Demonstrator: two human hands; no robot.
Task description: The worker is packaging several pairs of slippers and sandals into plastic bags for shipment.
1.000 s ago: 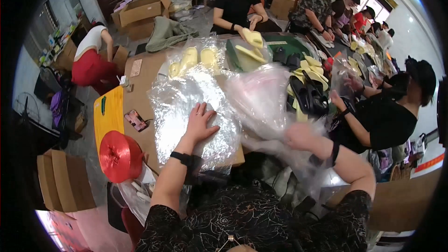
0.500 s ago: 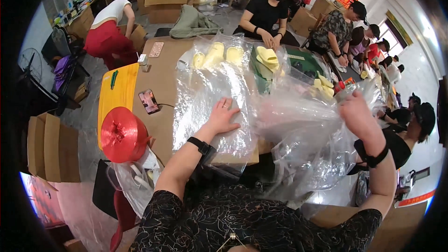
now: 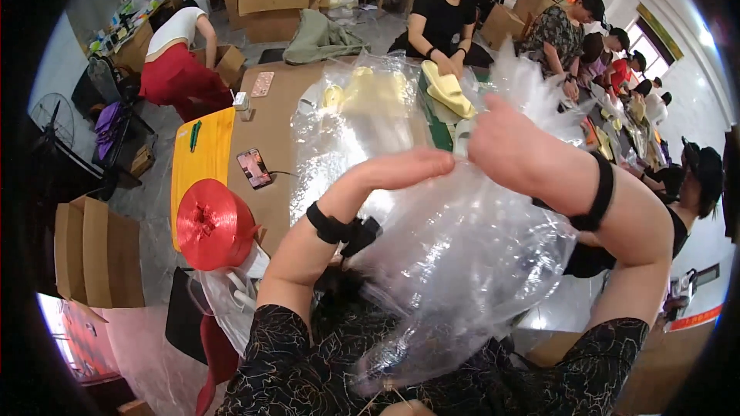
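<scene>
Plastic film (image 3: 482,243), clear and crumpled, fills the middle of the frame, hanging in a loose bulge below both hands down to the lower centre, with a feathery bunch of it standing above the right fist. The right hand (image 3: 505,142), right of centre, is curled tightly with the gathered film in its grip. The left hand (image 3: 407,168) lies just beside it at the centre, fingers together and nearly straight, pointing at that fist; whether it pinches any film cannot be told. Behind the hands, pale yellow slippers (image 3: 374,91) show through clear plastic on the brown tabletop (image 3: 270,119). Along the table's left side are a phone (image 3: 254,168), a red spool (image 3: 214,223) and a yellow board (image 3: 202,156). At upper centre a masked co-worker (image 3: 443,27) in black handles a yellow slipper (image 3: 447,91); others stand in a row at upper right. Cardboard boxes (image 3: 281,4) sit at upper left, near a person (image 3: 177,62) bending over in red trousers.
</scene>
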